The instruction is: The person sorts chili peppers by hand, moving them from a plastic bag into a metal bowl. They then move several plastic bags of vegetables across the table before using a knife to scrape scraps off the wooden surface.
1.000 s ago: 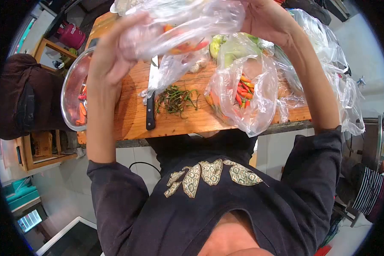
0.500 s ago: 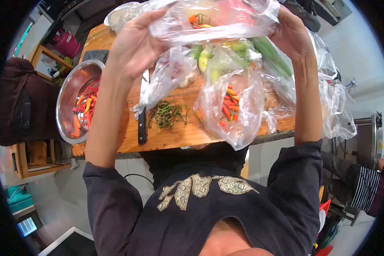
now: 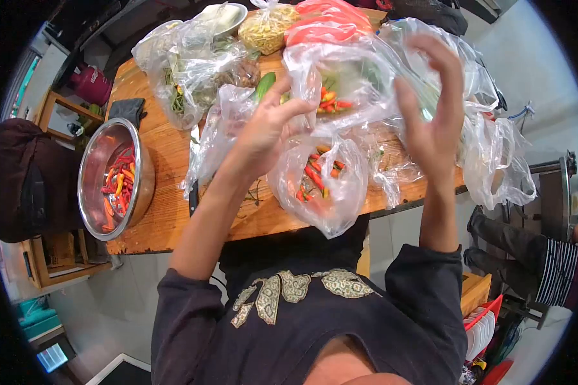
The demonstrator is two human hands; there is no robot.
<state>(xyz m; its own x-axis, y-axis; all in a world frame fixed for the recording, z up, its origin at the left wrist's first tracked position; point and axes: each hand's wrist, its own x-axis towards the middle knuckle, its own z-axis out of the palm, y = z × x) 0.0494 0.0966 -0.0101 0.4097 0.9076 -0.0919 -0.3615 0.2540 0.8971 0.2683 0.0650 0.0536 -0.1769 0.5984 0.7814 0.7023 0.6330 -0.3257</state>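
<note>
A clear plastic bag [image 3: 356, 67] with red and orange chilies [image 3: 329, 99] inside stands between my hands. My left hand [image 3: 273, 128] is at the bag's left edge, its thumb and fingers closed on the plastic. On the other side, my right hand [image 3: 433, 106] is blurred, fingers spread and curved, beside the bag's right edge. Nearer to me lies a second open bag [image 3: 350, 199] with more chilies [image 3: 315, 170]. Behind my left forearm, a knife [image 3: 194, 199] and some green stems [image 3: 255, 194] show in part on the wooden table [image 3: 160, 218].
A metal bowl [image 3: 144, 186] of chilies sits at the table's left edge, near a dark cloth [image 3: 128, 110]. Bagged vegetables [image 3: 199, 83], a yellow-filled bag [image 3: 268, 29] and a red bag [image 3: 327, 22] lie at the back. A person's striped garment [image 3: 555, 273] shows at right.
Both hands have lowered the bag from the top of the view toward the table. My right hand has come off its edge with fingers spread. The view has shifted, showing more of the table's back.
</note>
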